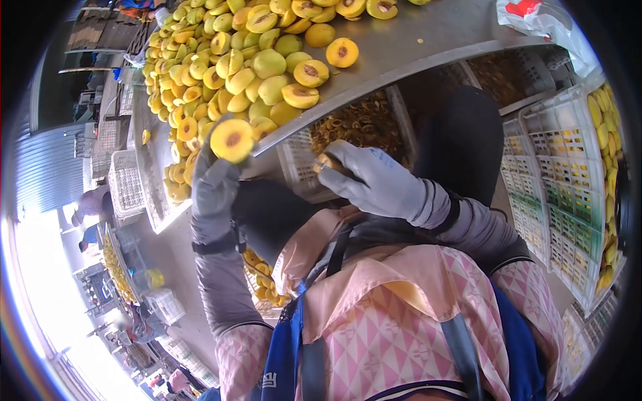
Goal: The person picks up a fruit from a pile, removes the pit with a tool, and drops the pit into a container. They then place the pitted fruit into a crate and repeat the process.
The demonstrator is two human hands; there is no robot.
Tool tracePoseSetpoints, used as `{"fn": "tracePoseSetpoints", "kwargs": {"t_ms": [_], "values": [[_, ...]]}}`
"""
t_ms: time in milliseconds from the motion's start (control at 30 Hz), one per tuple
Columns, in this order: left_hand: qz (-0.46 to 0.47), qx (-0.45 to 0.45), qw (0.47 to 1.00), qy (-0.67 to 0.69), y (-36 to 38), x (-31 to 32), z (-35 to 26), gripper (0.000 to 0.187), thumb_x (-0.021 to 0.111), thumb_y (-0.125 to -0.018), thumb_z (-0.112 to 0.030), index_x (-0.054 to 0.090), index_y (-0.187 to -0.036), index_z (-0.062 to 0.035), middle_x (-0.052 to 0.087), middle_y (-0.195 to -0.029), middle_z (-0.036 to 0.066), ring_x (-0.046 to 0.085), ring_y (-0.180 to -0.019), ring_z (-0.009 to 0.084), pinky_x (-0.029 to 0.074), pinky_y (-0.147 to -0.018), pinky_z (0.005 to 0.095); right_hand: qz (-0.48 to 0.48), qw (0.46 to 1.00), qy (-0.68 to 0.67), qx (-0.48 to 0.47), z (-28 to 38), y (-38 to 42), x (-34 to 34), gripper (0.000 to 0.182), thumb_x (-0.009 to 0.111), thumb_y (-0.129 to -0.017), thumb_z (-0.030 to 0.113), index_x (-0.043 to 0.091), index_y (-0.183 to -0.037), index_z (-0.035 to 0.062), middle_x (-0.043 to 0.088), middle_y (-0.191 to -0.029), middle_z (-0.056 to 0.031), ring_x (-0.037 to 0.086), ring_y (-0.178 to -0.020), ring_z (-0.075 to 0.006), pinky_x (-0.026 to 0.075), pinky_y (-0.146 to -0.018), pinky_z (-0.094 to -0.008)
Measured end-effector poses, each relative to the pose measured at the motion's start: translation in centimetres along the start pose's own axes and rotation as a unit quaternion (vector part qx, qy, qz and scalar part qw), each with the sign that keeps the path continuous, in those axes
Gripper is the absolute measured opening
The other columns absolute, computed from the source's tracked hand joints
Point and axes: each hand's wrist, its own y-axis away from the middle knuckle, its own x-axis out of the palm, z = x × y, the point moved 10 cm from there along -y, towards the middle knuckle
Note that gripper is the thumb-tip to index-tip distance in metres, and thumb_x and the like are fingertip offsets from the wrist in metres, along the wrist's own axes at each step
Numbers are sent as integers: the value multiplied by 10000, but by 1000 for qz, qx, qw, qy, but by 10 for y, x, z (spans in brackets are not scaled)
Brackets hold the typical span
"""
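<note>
My left hand [215, 180], in a grey glove, is closed around a yellow peach half [232, 140], its cut face turned up toward me with a brown centre. My right hand [374, 180], also gloved, is curled in front of my lap. A small tan-orange piece [326, 162] shows at its fingertips; I cannot make out what it is. Beyond the left hand, a big heap of peach halves [234, 73] covers part of the metal table [401, 50]. One half [342, 52] lies near the table edge, cut face up.
Below the table edge stands a crate of brown scraps [361, 127]. Stacked white crates [562, 180] holding yellow fruit rise at my right. A plastic bag [555, 30] hangs at the table's right end. Another person [93, 204] is at the far left.
</note>
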Motion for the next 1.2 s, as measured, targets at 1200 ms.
{"fn": "tracePoseSetpoints", "kwargs": {"t_ms": [1200], "values": [[-240,72,753,-609,-13,-144,-3,681,740,-837,-258,505,-1459,-110,603,-1359,197,509,-1325,392,434,-1067,492,34,999,37,-4,-12,7,-8,291,620,-995,199,572,-1209,7,628,-1024,-211,672,-888,-383,533,-752,-445]]}}
